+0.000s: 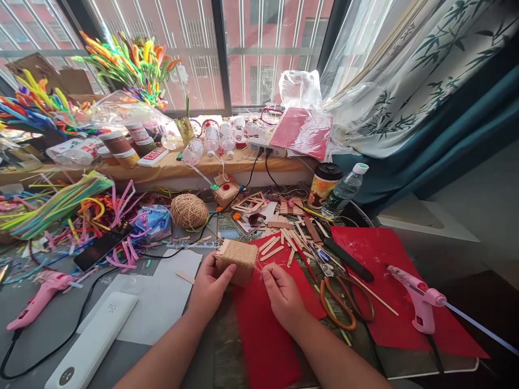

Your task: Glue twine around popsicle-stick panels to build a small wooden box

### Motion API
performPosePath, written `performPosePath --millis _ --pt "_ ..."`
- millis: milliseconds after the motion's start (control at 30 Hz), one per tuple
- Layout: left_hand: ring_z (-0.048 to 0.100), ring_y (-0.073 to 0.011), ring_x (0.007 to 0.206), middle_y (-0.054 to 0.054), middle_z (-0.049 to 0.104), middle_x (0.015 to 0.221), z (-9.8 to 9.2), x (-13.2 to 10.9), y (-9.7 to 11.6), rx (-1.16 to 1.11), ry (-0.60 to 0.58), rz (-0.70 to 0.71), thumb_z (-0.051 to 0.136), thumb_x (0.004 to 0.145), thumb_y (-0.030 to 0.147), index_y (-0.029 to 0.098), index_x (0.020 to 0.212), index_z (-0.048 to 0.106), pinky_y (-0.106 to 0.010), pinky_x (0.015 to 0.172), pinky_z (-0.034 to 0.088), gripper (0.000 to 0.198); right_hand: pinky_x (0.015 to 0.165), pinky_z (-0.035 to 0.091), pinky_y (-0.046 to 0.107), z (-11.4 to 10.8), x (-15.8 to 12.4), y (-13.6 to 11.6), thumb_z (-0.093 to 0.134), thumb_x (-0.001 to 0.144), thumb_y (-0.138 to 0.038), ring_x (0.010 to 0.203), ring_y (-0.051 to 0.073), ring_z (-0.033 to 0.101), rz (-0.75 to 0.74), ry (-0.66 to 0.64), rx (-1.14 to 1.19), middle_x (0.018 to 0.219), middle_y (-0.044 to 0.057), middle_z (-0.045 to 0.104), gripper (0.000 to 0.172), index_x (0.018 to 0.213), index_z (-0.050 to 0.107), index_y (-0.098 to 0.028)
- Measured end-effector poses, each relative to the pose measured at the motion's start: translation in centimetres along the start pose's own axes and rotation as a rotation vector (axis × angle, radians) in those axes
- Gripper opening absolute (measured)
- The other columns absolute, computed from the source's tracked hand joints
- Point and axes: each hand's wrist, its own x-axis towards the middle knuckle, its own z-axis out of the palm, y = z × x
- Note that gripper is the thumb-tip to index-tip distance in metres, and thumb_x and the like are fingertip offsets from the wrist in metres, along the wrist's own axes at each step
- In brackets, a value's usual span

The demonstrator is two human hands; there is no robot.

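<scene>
A small box (239, 258) wrapped in jute twine is held up over the red paper (267, 335) in the middle of the table. My left hand (213, 286) grips it from the left, with the thumb along its near side. Just right of the box, my right hand (281, 289) pinches thumb and forefinger together on a thin strand that seems to be the twine, running to the box's right edge. A ball of jute twine (190, 210) lies behind the box, to the left.
Wooden craft sticks (287, 237) spread behind my right hand, near scissors (338, 302). Pink glue guns lie at left (40, 297) and right (421, 297). A white power bank (93, 340) is front left. A water bottle (344, 192) and a lidded cup (323, 185) stand behind.
</scene>
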Motion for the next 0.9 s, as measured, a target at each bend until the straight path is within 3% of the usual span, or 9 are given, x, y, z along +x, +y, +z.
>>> performPosePath --millis 200,367,500,600,667,733,800,900 --pt "0.065 -0.0260 0.106 -0.006 0.069 0.109 -0.6 -0.4 0.7 0.189 0.035 0.207 0.073 0.097 0.042 0.024 0.102 0.069 -0.041 0.096 0.053 0.019 0.074 0.052 0.031 -0.1 0.1 0.1 0.062 0.106 -0.048 0.081 0.021 0.063 -0.009 0.138 0.087 0.087 0.003 0.069 0.029 0.095 0.071 -0.023" --pt "0.067 -0.0280 0.101 -0.004 0.076 0.102 -1.2 -0.9 1.5 0.357 0.011 0.388 0.084 0.087 0.036 0.029 0.103 0.074 -0.046 0.099 0.047 0.020 0.074 0.052 0.031 -0.3 0.2 0.1 0.061 0.106 -0.048 0.078 0.019 0.061 -0.008 0.263 0.140 0.086 0.002 0.067 0.028 0.094 0.069 -0.024" --pt "0.071 -0.0256 0.094 -0.002 0.080 0.099 -1.3 -1.2 2.0 0.558 -0.183 0.587 0.082 0.091 0.035 0.031 0.107 0.073 -0.046 0.097 0.044 0.019 0.070 0.052 0.029 -0.4 0.5 -0.1 0.062 0.105 -0.046 0.073 0.018 0.060 0.037 0.309 0.153 0.084 0.001 0.066 0.025 0.094 0.067 -0.024" --pt "0.072 -0.0254 0.095 -0.002 0.080 0.099 -1.3 -1.5 2.2 0.599 -0.411 0.599 0.080 0.092 0.042 0.031 0.098 0.075 -0.047 0.100 0.043 0.014 0.068 0.052 0.029 -0.3 0.6 -0.2 0.062 0.104 -0.045 0.071 0.017 0.059 0.065 0.310 0.141 0.081 0.000 0.065 0.025 0.092 0.065 -0.024" --pt "0.072 -0.0274 0.101 -0.003 0.080 0.103 -1.4 -1.7 2.2 0.561 -0.448 0.610 0.083 0.090 0.048 0.032 0.100 0.075 -0.049 0.106 0.043 0.020 0.071 0.053 0.029 -0.2 0.7 -0.2 0.062 0.103 -0.045 0.073 0.018 0.061 0.072 0.300 0.123 0.082 0.000 0.066 0.025 0.092 0.066 -0.023" --pt "0.070 -0.0311 0.111 -0.005 0.078 0.113 -1.4 -1.7 1.9 0.460 -0.351 0.624 0.085 0.086 0.054 0.033 0.110 0.074 -0.052 0.111 0.043 0.034 0.076 0.055 0.030 -0.3 0.8 -0.1 0.062 0.103 -0.044 0.078 0.019 0.064 0.076 0.284 0.095 0.085 0.001 0.069 0.024 0.093 0.067 -0.023" --pt "0.065 -0.0341 0.125 -0.009 0.072 0.129 -1.4 -1.5 1.6 0.326 -0.177 0.564 0.084 0.087 0.056 0.033 0.122 0.068 -0.054 0.116 0.044 0.045 0.077 0.057 0.031 -0.5 1.0 0.2 0.062 0.102 -0.043 0.081 0.020 0.067 0.083 0.259 0.055 0.086 0.002 0.071 0.023 0.094 0.068 -0.023" --pt "0.051 -0.0327 0.147 -0.012 0.058 0.151 -1.4 -0.5 1.1 0.082 -0.007 0.262 0.072 0.098 0.049 0.030 0.138 0.057 -0.052 0.124 0.039 0.046 0.076 0.056 0.033 -1.1 1.5 0.7 0.067 0.099 -0.039 0.081 0.022 0.068 0.097 0.210 -0.038 0.086 0.004 0.073 0.019 0.091 0.071 -0.022"
